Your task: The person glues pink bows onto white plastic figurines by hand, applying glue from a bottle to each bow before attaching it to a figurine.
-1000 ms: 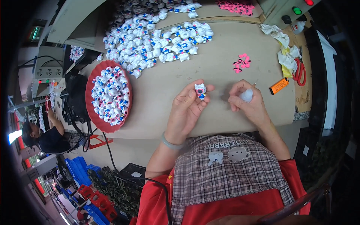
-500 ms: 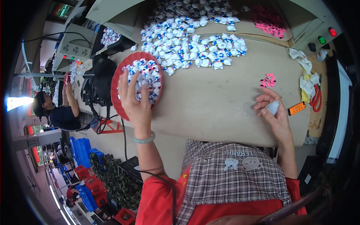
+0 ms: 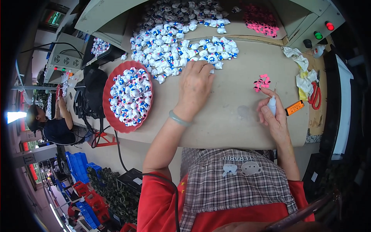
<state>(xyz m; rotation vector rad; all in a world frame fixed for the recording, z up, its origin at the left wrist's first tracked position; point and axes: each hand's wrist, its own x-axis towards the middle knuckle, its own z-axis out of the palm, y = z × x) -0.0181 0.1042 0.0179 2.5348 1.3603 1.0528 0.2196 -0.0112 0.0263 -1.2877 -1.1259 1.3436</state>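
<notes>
My left hand (image 3: 193, 87) reaches to the near edge of a spread of small white figurines (image 3: 166, 48) with blue and some yellow parts. Its fingers are bent down and close together, with the tips hidden. A bit of white shows beside them. In my right hand (image 3: 276, 120) is a small pale squeeze bottle (image 3: 272, 106) with a thin needle tip, pointing upward. Just beyond that hand lies a little heap of pink pieces (image 3: 262, 82) with black spots. To the left stands a red scalloped bowl (image 3: 109, 112) filled with white-and-blue figurines that have pink bits on them.
An orange lighter (image 3: 295, 108) lies beside my right hand. Red-handled scissors (image 3: 315, 96) and crumpled wipes (image 3: 296, 56) are at the right edge. More pink pieces (image 3: 261, 25) sit under the machine housing (image 3: 324, 17). Black cables and another person (image 3: 56, 125) are at left.
My left hand has left the red bowl and moved right to the spread of figurines. My right hand keeps the bottle, which now points more upright. The whole view has shifted slightly.
</notes>
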